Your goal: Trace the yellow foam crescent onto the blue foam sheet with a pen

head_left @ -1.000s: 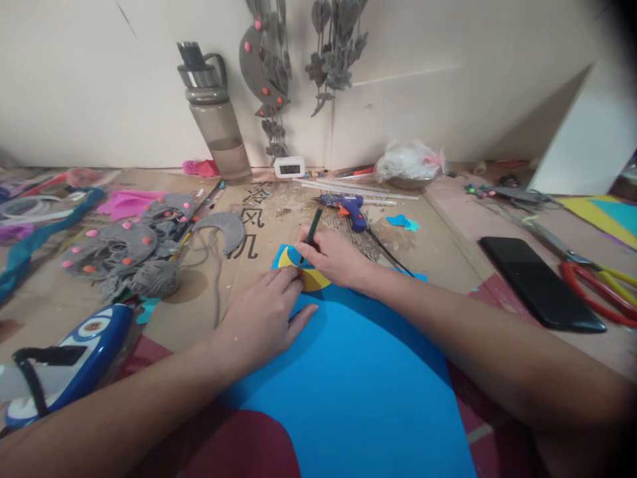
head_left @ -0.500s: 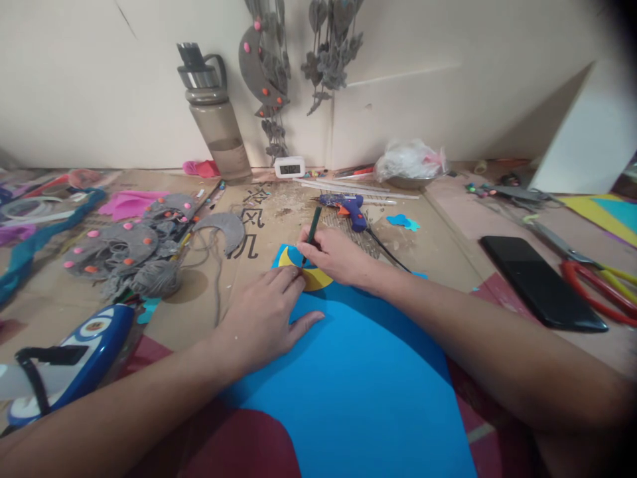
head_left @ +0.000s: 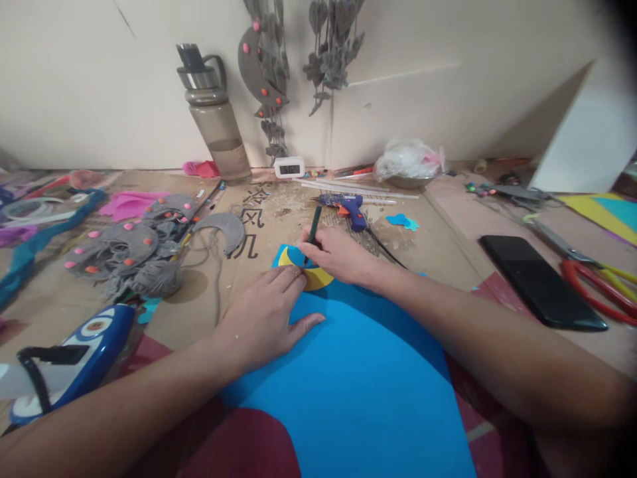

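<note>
Your right hand (head_left: pixel 338 253) grips a dark pencil (head_left: pixel 314 224), tip near the inner edge of the yellow crescent (head_left: pixel 318 280); your left hand (head_left: pixel 261 309), laid flat, covers part of that crescent on the blue sheet's (head_left: pixel 368 372) far end, likely to prevent slipping

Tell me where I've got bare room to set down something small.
Bare cardboard lies between the small blue cutouts and the black phone. Nearer you than the right hand, the blue sheet is bare. It's crowded left, around grey felt pieces and yarn, and right, beside the scissors.
</note>
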Demonstrator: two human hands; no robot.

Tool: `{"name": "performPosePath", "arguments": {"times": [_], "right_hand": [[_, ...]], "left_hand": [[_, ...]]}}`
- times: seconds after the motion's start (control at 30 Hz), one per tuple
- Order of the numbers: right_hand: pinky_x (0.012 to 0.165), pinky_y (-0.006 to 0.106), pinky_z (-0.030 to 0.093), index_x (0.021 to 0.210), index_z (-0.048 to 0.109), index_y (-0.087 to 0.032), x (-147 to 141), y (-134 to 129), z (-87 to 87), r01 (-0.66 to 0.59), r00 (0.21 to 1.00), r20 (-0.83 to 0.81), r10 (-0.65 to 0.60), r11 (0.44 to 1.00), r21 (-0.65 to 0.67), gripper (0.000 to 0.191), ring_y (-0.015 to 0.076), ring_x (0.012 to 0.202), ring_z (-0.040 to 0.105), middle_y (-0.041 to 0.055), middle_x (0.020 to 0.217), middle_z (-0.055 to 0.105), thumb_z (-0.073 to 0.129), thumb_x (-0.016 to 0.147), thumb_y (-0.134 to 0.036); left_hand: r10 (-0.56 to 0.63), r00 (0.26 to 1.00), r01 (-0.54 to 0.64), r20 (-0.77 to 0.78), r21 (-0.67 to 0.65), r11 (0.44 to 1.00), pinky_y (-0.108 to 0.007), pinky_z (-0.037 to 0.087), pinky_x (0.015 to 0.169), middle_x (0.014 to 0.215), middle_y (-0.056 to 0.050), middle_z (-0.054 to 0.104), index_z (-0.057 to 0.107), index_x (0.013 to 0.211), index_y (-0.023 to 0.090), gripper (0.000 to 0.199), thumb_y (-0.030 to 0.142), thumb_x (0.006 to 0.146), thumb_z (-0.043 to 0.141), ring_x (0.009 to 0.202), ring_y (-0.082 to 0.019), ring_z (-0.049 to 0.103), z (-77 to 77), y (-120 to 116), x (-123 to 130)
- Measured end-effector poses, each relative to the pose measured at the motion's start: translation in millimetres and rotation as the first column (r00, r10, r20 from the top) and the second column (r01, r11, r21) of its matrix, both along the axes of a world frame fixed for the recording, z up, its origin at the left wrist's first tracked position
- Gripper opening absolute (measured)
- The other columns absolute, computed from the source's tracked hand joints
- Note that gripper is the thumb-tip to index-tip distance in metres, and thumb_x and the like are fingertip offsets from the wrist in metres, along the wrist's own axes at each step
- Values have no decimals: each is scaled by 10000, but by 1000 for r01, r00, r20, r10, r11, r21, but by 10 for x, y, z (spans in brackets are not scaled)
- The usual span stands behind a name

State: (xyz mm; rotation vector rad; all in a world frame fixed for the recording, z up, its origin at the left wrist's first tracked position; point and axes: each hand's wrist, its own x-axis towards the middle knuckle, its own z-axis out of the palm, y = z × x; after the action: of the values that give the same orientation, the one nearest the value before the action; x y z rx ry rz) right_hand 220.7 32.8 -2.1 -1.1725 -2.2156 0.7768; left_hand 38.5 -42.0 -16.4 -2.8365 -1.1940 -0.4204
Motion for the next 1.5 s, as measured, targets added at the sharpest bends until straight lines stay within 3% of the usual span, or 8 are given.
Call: {"name": "performPosePath", "arguments": {"times": [1.5], "right_hand": [[679,266,351,765,560,-168,87,42,1,-10,999,35,11,1000,-29,188,125,696,522,3,736,621,474,914,-245]], "left_hand": [[-14,999,12,-43,-45,999,-460,514,984,1261,-127,634,607,1234,143,550,603,942,530,1167,-309,595,62,8,17]]}}
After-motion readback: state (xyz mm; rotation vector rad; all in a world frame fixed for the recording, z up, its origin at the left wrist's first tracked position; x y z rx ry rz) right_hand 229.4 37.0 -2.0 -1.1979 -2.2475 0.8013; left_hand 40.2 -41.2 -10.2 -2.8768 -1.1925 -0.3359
